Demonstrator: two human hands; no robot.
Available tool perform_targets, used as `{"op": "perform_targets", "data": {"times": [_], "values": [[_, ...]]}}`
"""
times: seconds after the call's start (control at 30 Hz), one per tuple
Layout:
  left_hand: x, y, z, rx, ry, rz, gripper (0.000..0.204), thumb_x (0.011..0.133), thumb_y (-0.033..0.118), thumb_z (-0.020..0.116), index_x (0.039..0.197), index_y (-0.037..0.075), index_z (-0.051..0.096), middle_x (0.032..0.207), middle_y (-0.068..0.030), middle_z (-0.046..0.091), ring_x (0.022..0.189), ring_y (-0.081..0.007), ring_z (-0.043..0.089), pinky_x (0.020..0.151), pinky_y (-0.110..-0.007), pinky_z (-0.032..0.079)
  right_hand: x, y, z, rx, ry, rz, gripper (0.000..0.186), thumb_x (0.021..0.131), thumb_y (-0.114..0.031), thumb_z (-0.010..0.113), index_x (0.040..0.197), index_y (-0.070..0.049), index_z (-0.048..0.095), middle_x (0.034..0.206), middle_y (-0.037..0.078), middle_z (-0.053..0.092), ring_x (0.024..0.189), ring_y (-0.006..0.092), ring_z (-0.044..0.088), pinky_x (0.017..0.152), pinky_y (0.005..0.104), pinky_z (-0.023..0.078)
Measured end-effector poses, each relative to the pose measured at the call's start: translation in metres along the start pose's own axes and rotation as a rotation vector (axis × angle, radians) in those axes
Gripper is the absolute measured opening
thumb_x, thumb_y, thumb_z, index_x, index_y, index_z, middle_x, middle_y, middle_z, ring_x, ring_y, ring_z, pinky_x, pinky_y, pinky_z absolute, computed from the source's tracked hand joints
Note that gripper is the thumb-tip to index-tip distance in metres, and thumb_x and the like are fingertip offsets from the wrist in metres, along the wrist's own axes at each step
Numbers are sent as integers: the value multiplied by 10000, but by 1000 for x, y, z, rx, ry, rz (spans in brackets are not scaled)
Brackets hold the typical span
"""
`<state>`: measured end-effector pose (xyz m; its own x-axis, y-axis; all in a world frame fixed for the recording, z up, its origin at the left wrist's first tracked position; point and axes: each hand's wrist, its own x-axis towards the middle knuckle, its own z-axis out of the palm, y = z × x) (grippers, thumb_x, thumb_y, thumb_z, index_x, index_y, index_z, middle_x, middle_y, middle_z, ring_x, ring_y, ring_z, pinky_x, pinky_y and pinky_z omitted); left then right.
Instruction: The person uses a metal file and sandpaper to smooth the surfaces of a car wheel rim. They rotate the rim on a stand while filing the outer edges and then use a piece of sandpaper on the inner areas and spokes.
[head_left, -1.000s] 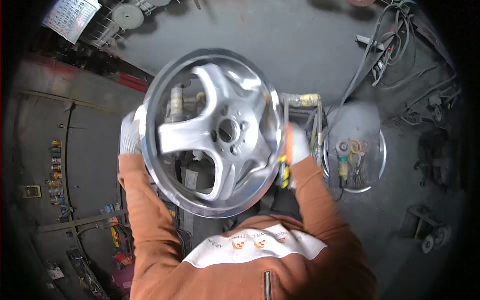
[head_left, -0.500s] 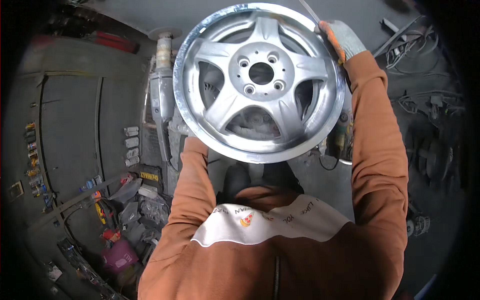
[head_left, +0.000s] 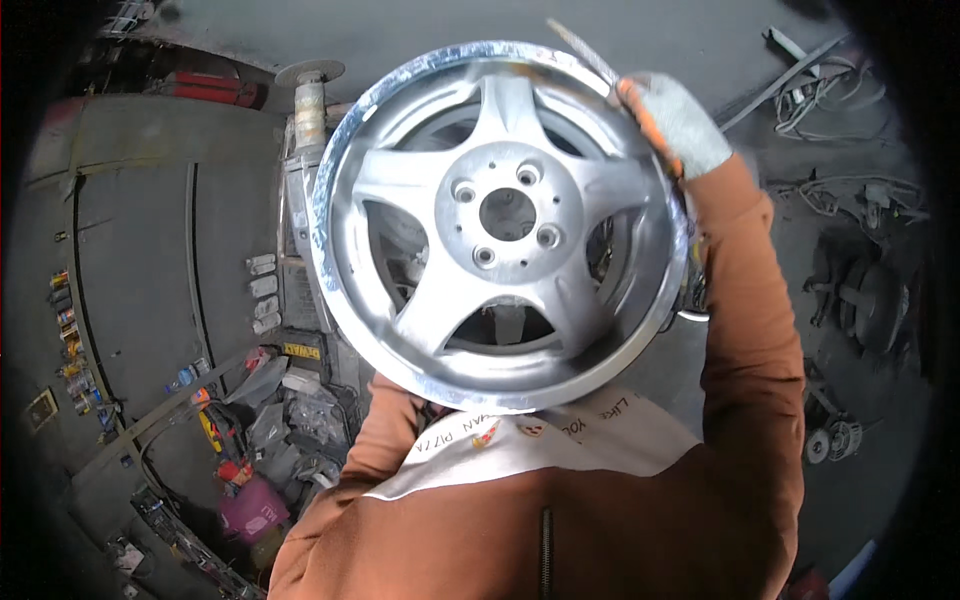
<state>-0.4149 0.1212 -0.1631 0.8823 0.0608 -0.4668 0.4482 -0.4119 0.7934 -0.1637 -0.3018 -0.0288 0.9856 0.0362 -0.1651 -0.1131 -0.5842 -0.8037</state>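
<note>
A silver five-spoke alloy wheel rim (head_left: 508, 264) is held up in front of my chest, its face toward me. My right hand (head_left: 680, 118), in a light grey glove with orange on the finger side, is closed on its upper right edge. A thin pale tool with a pointed end (head_left: 582, 48) sticks out past those fingers; its kind is unclear. My left sleeve (head_left: 385, 420) runs up behind the lower left of the rim, which hides my left hand and its fingers. The lip looks bright and mottled along the upper left.
A machine with a round pale disc (head_left: 310, 73) stands left of the rim. Bags and boxes (head_left: 290, 410) crowd the lower left. Tangled cables (head_left: 820, 105) lie at the upper right, with dark round metal parts (head_left: 870, 305) below them on the floor.
The rim has come down toward my chest and a little left, turning slightly counterclockwise. My right hand came down with it. The lower edge now covers my legs and more of my left forearm.
</note>
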Motion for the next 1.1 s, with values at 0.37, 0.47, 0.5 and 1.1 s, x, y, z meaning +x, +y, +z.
{"op": "perform_targets", "data": {"times": [0.37, 0.47, 0.5, 1.1], "values": [[40, -43, 2, 341, 237, 406, 452, 1002, 301, 569, 1413, 113, 576, 1376, -178, 623, 1188, -348, 648, 965, -455, 558, 25, 54, 40, -139, -52, 193, 423, 1053, -333, 497, 1051, 24, 724, 976, 160, 720, 938, 245, 628, 901, 385, 487], [43, -15, -23, 822, 244, 612, 497, 985, 338, 587, 1430, 117, 572, 1349, -207, 639, 1180, -350, 660, 962, -458, 551, 29, 73, 47, 4, -62, 255, 420, 1049, -330, 501, 1046, 26, 724, 949, 159, 706, 909, 236, 618, 872, 377, 488], [39, -6, -38, 738, 204, 398, 508, 980, 354, 595, 1416, 93, 581, 1288, -216, 668, 1143, -351, 678, 944, -460, 550, 29, 60, 41, -82, -117, 187, 475, 1034, -364, 472, 1186, 15, 714, 1127, 262, 712, 1072, 418, 656, 961, 443, 487], [185, 182, -98, 441, -98, -89, 479, 854, 279, 715, 1267, 44, 652, 1159, -191, 710, 981, -274, 701, 855, -400, 549, -85, 39, 14, -71, 86, 190, 455, 1028, -362, 509, 1117, 40, 703, 1076, 244, 721, 961, 376, 687, 880, 454, 512]]}}
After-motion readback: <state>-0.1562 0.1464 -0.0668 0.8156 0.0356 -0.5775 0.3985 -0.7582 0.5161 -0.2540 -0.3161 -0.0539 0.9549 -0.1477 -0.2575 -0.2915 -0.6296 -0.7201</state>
